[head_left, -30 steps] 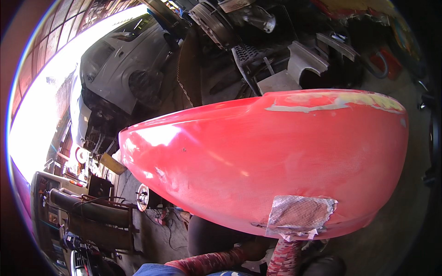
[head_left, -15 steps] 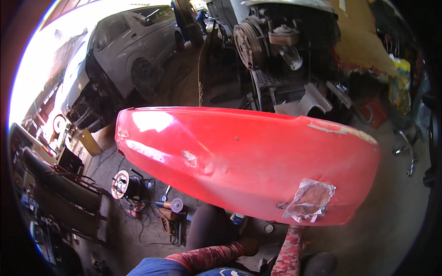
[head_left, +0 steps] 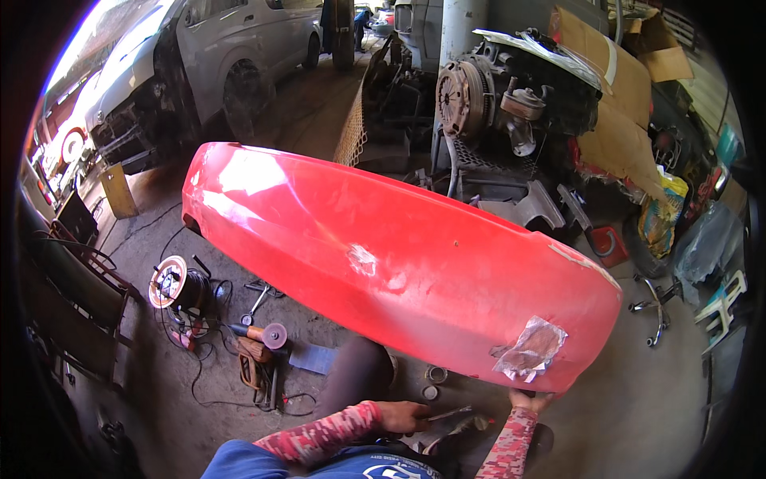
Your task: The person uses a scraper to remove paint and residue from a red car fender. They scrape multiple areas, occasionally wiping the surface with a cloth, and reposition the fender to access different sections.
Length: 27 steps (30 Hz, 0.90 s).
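Note:
A large red car bumper [head_left: 447,263] spans the space before me, its left end higher than its right. Whitish scuffs mark its middle, and a crinkled silvery mesh patch [head_left: 536,348] is stuck near the lower right. Beneath that patch, my right hand [head_left: 533,400] is closed on the bumper's lower edge; part of its fingers is hidden behind the panel. My left hand [head_left: 403,417] is closed around a thin, flat tool [head_left: 450,413], apart from the bumper, its tip pointing right. Both forearms wear red patterned sleeves.
On the floor at left lie a cable reel [head_left: 179,283], an angle grinder [head_left: 262,334] and a blue-grey sheet [head_left: 312,358]. Small round tins [head_left: 435,374] sit below the bumper. An engine [head_left: 519,104] and cardboard [head_left: 610,152] stand behind; a silver van [head_left: 239,56] is far left.
The bumper now slants more, its left end higher and right end lower in view. My left hand shows more clearly, with the thin tool visible. The view has shifted too.

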### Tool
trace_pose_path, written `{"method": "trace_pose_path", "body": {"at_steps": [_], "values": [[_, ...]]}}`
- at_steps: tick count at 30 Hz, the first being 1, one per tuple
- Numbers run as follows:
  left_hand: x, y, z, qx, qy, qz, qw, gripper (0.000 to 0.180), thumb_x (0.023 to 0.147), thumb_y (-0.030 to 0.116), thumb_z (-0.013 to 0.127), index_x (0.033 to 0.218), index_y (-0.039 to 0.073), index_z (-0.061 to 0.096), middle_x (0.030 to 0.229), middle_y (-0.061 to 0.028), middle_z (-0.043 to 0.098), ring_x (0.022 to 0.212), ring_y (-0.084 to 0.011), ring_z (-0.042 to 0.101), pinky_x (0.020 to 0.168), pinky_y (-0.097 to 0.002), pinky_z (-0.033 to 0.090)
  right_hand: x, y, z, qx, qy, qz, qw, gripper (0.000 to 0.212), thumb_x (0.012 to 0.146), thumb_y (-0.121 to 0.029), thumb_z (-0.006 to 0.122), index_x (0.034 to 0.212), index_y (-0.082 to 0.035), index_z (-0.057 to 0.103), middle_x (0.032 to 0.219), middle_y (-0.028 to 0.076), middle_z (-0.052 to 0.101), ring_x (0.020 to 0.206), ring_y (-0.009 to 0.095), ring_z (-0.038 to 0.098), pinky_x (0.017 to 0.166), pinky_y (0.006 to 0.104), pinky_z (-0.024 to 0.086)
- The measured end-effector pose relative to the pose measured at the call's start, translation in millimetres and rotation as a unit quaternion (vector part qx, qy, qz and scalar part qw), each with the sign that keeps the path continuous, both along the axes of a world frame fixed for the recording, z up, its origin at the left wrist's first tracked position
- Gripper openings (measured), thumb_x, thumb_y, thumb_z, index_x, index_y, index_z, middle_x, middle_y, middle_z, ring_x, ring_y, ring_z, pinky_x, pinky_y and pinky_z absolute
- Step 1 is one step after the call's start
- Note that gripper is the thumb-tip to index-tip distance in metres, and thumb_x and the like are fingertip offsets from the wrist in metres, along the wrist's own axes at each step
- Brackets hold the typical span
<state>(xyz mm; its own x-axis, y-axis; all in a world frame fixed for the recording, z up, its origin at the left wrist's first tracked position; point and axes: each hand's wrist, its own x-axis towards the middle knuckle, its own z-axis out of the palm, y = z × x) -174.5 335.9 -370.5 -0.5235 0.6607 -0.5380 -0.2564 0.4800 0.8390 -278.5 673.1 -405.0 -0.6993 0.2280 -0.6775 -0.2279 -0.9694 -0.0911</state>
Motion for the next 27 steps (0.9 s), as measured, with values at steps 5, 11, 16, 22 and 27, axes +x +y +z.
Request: {"method": "trace_pose_path", "body": {"at_steps": [5, 11, 16, 22, 27], "values": [[9.6, -45.4, 43.6, 0.063, -0.1, 0.029, 0.993, 0.056, 0.103, 0.026, 0.056, 0.151, 0.001, 0.044, 0.097, -0.0067, 0.066, 0.073, -0.0133, 0.059, 0.066, -0.0303, 0.051, 12.9, -6.4, -1.8, -0.001, 0.037, 0.035, 0.999, 0.084, 0.086, -0.07, 0.051, 0.151, -0.017, 0.051, 0.159, 0.009, 0.045, 0.148, 0.035, 0.038, 0.117, 0.0695, 0.026], [0.0, -65.0, 43.4, 0.2, -0.144, 0.036, 0.968, 0.043, 0.103, 0.017, 0.059, 0.143, 0.004, 0.053, 0.091, -0.0035, 0.067, 0.069, -0.0084, 0.058, 0.063, -0.0237, 0.048, 11.4, -10.8, -10.7, 0.096, -0.014, 0.033, 0.995, 0.074, 0.087, -0.06, 0.064, 0.146, -0.017, 0.057, 0.156, 0.008, 0.048, 0.142, 0.033, 0.045, 0.114, 0.0625, 0.037], [-9.2, -67.7, 41.5, 0.252, -0.153, -0.003, 0.955, 0.042, 0.102, 0.015, 0.06, 0.142, 0.002, 0.056, 0.087, -0.0053, 0.072, 0.063, -0.0065, 0.057, 0.061, -0.0215, 0.047, 47.6, -27.8, -1.9, 0.148, -0.063, 0.091, 0.983, 0.087, 0.096, -0.068, 0.049, 0.157, -0.008, 0.035, 0.161, 0.016, 0.034, 0.146, 0.034, 0.037, 0.121, 0.0586, 0.028], [-6.7, -68.8, 38.3, 0.284, -0.163, 0.024, 0.945, 0.04, 0.104, 0.015, 0.059, 0.14, -0.001, 0.057, 0.088, -0.0081, 0.072, 0.067, -0.0079, 0.062, 0.06, -0.0224, 0.049, 98.2, -64.8, 3.9, 0.337, -0.089, 0.222, 0.911, 0.065, 0.098, -0.05, 0.061, 0.144, -0.007, 0.048, 0.137, 0.01, 0.055, 0.11, 0.022, 0.055, 0.094, 0.0421, 0.046], [-3.3, -67.1, 35.1, 0.285, -0.144, 0.026, 0.947, 0.038, 0.104, 0.015, 0.058, 0.138, -0.001, 0.059, 0.088, -0.0081, 0.072, 0.07, -0.009, 0.064, 0.061, -0.0228, 0.05, 113.9, -74.9, 32.0, 0.559, -0.092, 0.174, 0.805, 0.04, 0.099, -0.034, 0.067, 0.126, -0.006, 0.06, 0.12, 0.004, 0.063, 0.097, 0.016, 0.056, 0.08, 0.0343, 0.047]]}}
